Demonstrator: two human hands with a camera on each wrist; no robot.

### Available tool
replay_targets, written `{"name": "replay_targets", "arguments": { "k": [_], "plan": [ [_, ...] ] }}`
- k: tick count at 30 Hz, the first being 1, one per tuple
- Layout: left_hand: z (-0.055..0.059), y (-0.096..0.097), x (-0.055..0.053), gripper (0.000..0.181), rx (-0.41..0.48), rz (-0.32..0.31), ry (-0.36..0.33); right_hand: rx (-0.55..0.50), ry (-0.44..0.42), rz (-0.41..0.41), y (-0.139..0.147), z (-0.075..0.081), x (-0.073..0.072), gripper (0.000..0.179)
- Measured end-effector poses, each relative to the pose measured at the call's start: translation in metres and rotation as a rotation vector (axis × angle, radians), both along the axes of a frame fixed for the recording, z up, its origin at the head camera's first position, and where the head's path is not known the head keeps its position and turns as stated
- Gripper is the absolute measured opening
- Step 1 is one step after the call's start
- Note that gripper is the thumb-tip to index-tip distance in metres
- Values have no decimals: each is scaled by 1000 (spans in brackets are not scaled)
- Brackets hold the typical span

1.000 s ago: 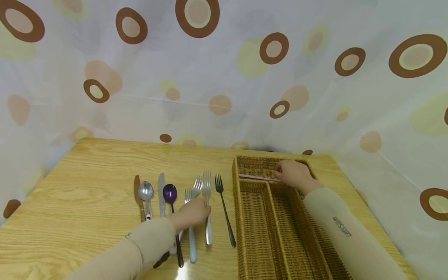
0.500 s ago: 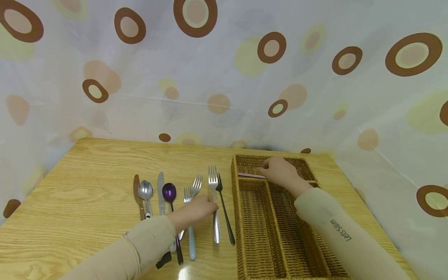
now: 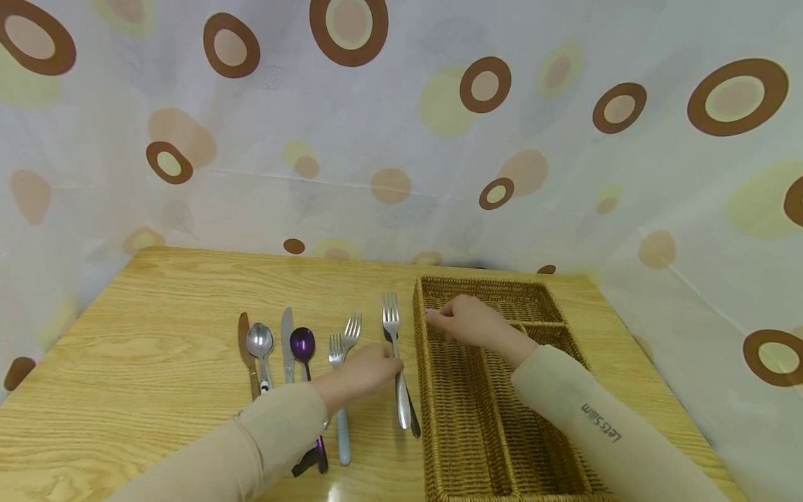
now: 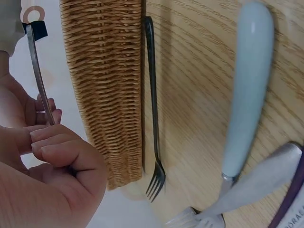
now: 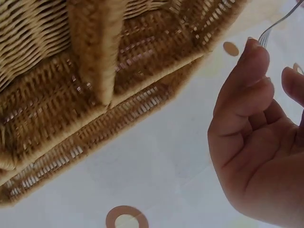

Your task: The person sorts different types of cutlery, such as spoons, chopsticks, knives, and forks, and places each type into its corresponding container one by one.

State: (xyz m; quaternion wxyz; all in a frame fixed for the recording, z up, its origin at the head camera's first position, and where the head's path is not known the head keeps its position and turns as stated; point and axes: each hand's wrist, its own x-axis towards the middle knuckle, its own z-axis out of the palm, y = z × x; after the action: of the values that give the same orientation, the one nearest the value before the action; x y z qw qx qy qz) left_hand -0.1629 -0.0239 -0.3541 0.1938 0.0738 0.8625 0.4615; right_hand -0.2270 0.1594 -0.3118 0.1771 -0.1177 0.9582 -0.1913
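Note:
My left hand (image 3: 366, 368) pinches a silver fork (image 3: 402, 397) between thumb and fingers, tines away from me. In the left wrist view the fork's handle (image 4: 38, 71) rises from the fingertips. A black fork (image 4: 154, 104) lies on the table beside the wicker tray (image 3: 422, 390), partly behind the silver one in the head view. My right hand (image 3: 473, 322) is over the tray near its back cross divider. The right wrist view shows its fingers (image 5: 237, 114) loosely bent, the thumb apart and nothing held. A bit of a pink strip (image 3: 431, 311) shows left of its fingertips.
Left of the left hand lie a purple spoon (image 3: 303, 343), a silver spoon (image 3: 260, 340), a brown knife (image 3: 245, 338), a silver knife (image 3: 287, 335) and a fork with a pale blue handle (image 3: 343, 439). The tray's dividers (image 3: 495, 411) and rim stand up on the right.
My left hand has moved right with the silver fork, lifting it towards the tray. My right hand has come left along the tray's back divider, towards the left hand.

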Motion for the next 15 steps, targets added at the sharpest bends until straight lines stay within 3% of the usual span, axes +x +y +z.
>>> {"name": "replay_targets", "arguments": {
  "k": [5, 12, 15],
  "plan": [
    [2, 9, -1, 33, 34, -35, 2, -48, -38, 22, -11, -4, 7, 47],
    [5, 22, 1, 37, 26, -94, 101, -68, -55, 70, -20, -16, 12, 44],
    [5, 26, 2, 40, 24, -108, 139, -84, -88, 50, -21, -18, 13, 39]
  ]
}}
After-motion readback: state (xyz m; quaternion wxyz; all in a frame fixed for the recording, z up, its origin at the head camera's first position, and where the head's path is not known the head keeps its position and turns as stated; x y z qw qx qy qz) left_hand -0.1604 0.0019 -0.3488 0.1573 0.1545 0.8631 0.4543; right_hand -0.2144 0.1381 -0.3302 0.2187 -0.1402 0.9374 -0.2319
